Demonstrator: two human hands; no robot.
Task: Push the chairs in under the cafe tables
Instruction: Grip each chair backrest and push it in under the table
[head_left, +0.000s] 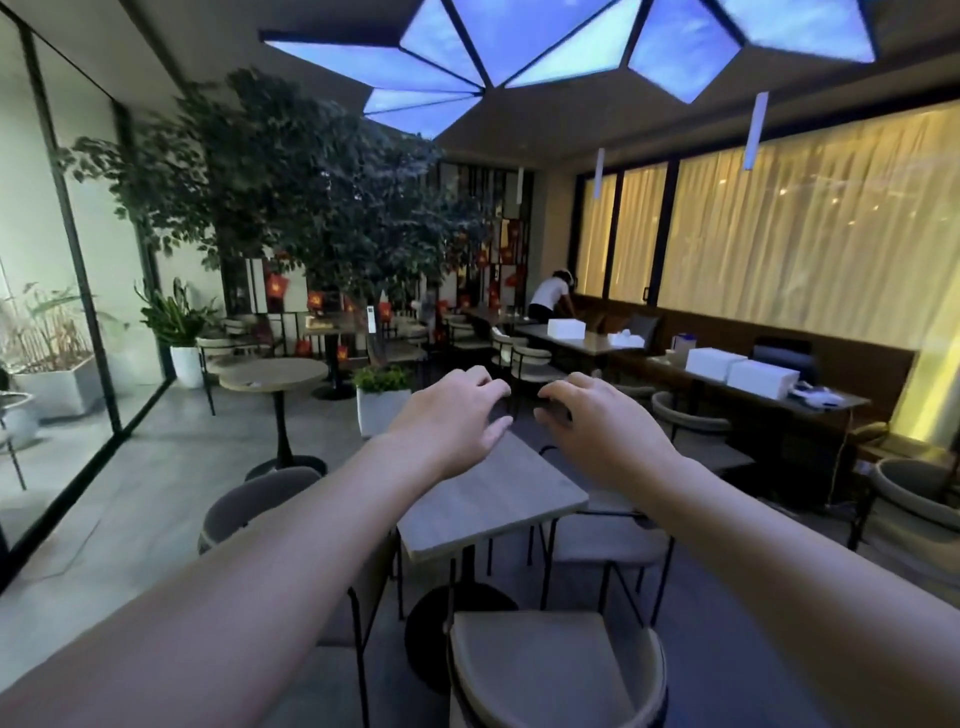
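While both bare arms stretch straight out from the bottom corners of the view, the left hand (451, 415) and the right hand (605, 423) hang side by side, palms down, above the far part of a pale wooden square surface (488, 501) on a black pedestal. The fingers of each hand are spread apart and loosely curled downward, with the thumbs turned in toward each other. They hold nothing, and neither hand touches the surface or a chair.

Three chairs stand round this surface:
- **Nearest:** a beige padded chair with a curved backrest and thin black legs (550, 670) stands at the bottom of the view, its seat in full sight on the near side of the surface, not tucked beneath it.
- **Left:** a grey chair with a rounded backrest (260, 504) stands just beside the left edge, its seat hidden by the left forearm.
- **Right:** a pale-seated chair on black legs (610, 545) sits with its seat partly under the right edge.

Farther left stands a round wooden pedestal table (272, 374). Beyond the hands a white square planter (376, 413) holds green leaves.
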